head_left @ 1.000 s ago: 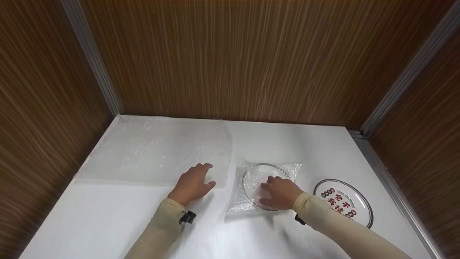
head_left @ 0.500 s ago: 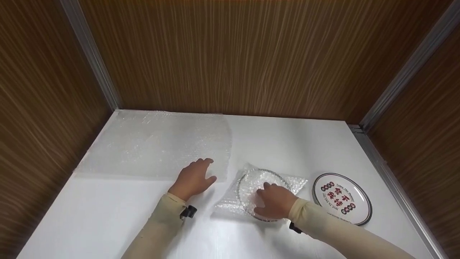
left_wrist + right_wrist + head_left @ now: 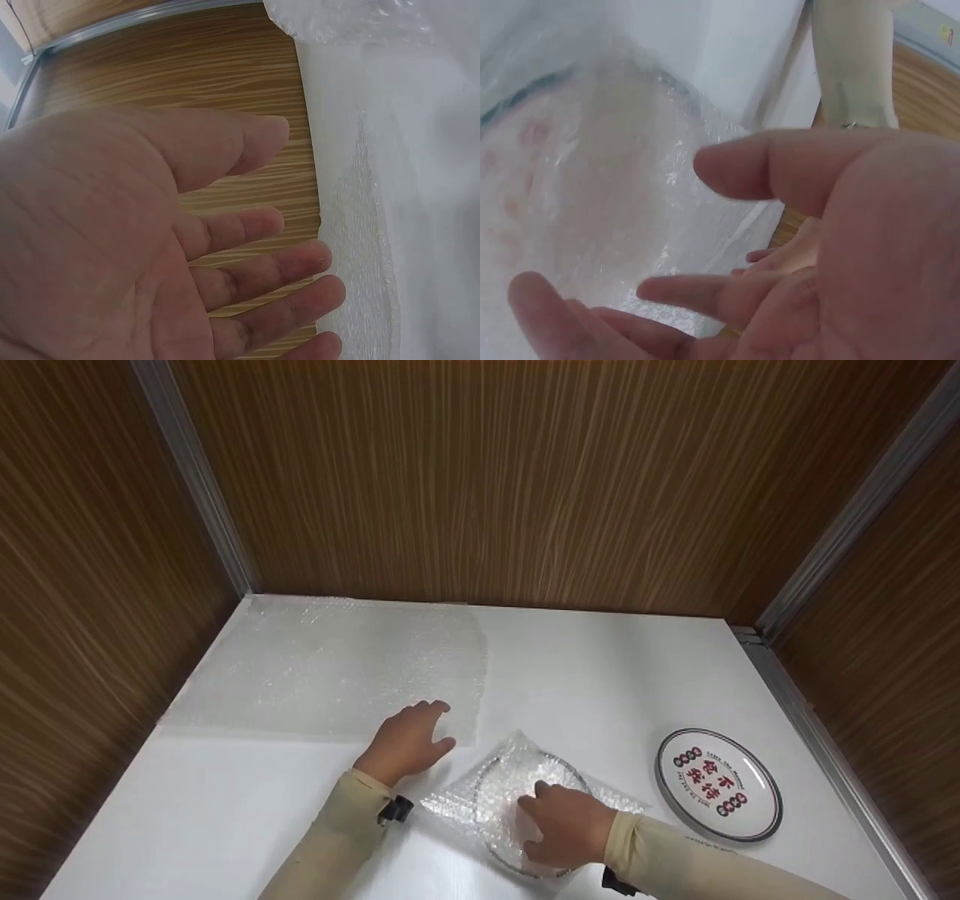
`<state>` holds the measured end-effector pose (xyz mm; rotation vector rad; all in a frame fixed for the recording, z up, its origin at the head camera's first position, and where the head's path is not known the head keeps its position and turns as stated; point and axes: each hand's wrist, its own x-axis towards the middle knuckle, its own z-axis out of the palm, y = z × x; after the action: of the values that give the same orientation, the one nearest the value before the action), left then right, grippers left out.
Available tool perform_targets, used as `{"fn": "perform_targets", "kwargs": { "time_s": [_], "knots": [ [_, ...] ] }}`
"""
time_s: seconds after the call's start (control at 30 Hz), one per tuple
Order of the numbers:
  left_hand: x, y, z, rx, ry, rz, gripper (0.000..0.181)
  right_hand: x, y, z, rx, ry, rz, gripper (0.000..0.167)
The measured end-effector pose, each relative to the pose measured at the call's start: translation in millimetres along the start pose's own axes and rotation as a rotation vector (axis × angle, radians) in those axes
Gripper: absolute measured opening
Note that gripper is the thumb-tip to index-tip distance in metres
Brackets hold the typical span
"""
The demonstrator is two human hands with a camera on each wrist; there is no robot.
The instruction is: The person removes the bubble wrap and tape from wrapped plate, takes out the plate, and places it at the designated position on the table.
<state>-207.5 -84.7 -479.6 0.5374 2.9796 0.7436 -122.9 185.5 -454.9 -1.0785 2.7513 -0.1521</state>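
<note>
The bubble-wrapped plate (image 3: 499, 802) now lies nearer and a little farther left than a second ago, turned clockwise, so one corner of its wrap points to the far side and another reaches left, just beside the black device (image 3: 396, 809) on the left wrist. The right hand (image 3: 566, 825) has come nearer with it. The right sleeve (image 3: 697, 859) now uncovers nearly all of the loose plate (image 3: 720, 785).
</note>
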Motion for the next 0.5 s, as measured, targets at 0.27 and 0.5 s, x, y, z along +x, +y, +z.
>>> {"fn": "perform_targets", "kwargs": {
  "time_s": [0.27, 0.5],
  "knots": [
    [-3.7, 0.7, 2.4, -0.010, -0.005, 0.000, 0.049, 8.4, 24.9, -0.6, -0.082, 0.084, -0.098, 0.047],
    [-1.3, 2.5, -0.8, -0.015, -0.016, 0.013, 0.050, 21.3, 50.1, 0.5, 0.011, -0.064, -0.147, 0.080]
  ]
}}
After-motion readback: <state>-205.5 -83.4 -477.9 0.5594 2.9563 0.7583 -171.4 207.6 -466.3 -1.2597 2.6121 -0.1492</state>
